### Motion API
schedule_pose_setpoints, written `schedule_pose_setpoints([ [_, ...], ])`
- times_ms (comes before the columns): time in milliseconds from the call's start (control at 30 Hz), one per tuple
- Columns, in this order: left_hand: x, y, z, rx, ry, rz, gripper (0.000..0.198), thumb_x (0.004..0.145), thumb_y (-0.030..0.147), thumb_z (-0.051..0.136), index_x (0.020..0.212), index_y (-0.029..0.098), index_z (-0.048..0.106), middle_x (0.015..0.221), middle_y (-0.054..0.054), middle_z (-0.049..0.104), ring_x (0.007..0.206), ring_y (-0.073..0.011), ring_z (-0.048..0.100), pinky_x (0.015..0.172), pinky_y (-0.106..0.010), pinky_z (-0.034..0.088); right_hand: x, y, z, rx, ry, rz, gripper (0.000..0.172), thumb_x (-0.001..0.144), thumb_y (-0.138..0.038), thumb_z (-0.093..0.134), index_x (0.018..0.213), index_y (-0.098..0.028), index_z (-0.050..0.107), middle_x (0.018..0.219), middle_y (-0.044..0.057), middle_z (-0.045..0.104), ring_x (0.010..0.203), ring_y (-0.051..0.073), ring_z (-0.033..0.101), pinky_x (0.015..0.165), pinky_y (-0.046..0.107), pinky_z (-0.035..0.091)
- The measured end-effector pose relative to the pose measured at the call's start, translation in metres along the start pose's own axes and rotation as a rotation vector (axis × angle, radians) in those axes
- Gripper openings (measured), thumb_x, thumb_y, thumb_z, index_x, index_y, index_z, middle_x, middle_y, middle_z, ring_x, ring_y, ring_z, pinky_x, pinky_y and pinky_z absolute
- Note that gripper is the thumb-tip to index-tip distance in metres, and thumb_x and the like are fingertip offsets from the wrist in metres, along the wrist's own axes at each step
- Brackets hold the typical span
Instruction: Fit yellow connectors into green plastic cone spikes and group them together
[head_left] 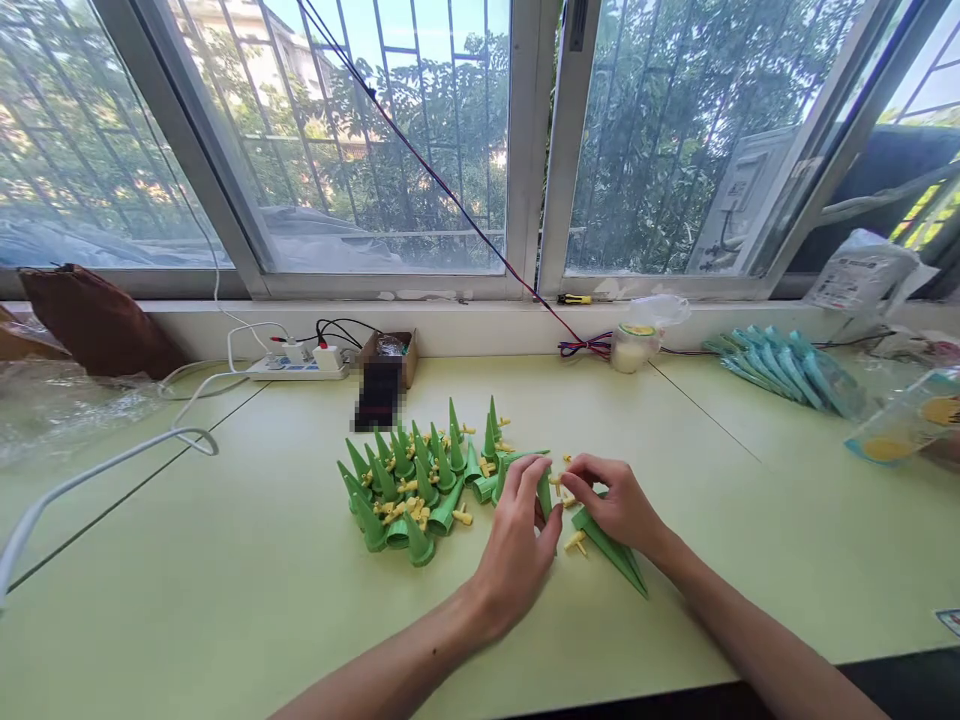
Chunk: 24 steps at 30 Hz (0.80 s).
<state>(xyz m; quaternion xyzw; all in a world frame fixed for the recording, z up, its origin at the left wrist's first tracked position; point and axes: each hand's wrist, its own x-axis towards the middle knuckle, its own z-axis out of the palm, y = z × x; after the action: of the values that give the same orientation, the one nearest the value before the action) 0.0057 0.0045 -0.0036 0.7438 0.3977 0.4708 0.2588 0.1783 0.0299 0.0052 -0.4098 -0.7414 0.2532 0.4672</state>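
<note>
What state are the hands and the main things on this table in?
Left hand: holding a green cone.
Right hand: apparently pinching a small yellow piece.
Clustered green cones: mostly upright, some lying.
Green cones by right hand: lying.
Loose yellow pieces: scattered.
Power strip: plugs inserted.
Cardboard box: open.
Jar: upright.
Dark wires: partly bundled.
Blue packets: overlapping.

No legible text, brand or number. Plastic bag (862, 275), far right: printed lines, too small to read. White panel (739, 195), outdoors: small marks, blurred. Clear packet (904, 420), right: coloured print, lettering indistinct. Sticker (949, 621), lower right: marks unreadable.
</note>
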Motion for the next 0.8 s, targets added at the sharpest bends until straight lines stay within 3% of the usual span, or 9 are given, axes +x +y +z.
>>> schedule_pose_setpoints([
  [100,-0.0002,-0.0001,0.0,-0.001,-0.005,-0.006,0.052,0.089,0.005,0.054,0.134,0.029,0.046,0.136,-0.008,0.048,0.067,-0.0064,0.057,0.07,-0.026,0.057,0.0008,0.0021,0.0003,-0.051,0.006,-0.005,0.037,0.1,-0.038,0.049,0.069,-0.018,0.056,0.058,-0.004,0.046,0.053,0.011,0.038,0.052,0.025,0.035],
  [333,0.0016,-0.0032,0.0001,0.018,0.024,-0.009,0.052,0.088,0.004,0.054,0.133,0.029,0.046,0.135,-0.009,0.049,0.065,-0.0068,0.056,0.071,-0.029,0.058,-0.0018,-0.0001,0.0012,0.017,-0.026,-0.012,0.018,0.097,-0.035,0.057,0.091,-0.018,0.062,0.068,-0.001,0.056,0.059,0.013,0.048,0.054,0.023,0.041],
  [667,-0.0005,-0.0005,0.0005,0.004,-0.026,-0.006,0.049,0.091,0.006,0.052,0.134,0.029,0.048,0.139,-0.01,0.046,0.073,-0.0086,0.059,0.076,-0.031,0.058,0.0004,0.0054,0.0004,-0.117,-0.046,-0.029,0.048,0.103,-0.042,0.041,0.062,-0.019,0.048,0.056,-0.004,0.04,0.053,0.011,0.034,0.051,0.024,0.031],
  [800,-0.0003,-0.0013,0.0003,0.005,-0.017,-0.007,0.048,0.09,0.004,0.053,0.132,0.029,0.051,0.138,-0.009,0.046,0.065,-0.0057,0.056,0.073,-0.029,0.058,-0.0008,0.0036,0.0009,-0.076,-0.028,-0.011,0.041,0.101,-0.045,0.046,0.073,-0.018,0.057,0.058,-0.004,0.045,0.053,0.011,0.038,0.051,0.024,0.035],
])
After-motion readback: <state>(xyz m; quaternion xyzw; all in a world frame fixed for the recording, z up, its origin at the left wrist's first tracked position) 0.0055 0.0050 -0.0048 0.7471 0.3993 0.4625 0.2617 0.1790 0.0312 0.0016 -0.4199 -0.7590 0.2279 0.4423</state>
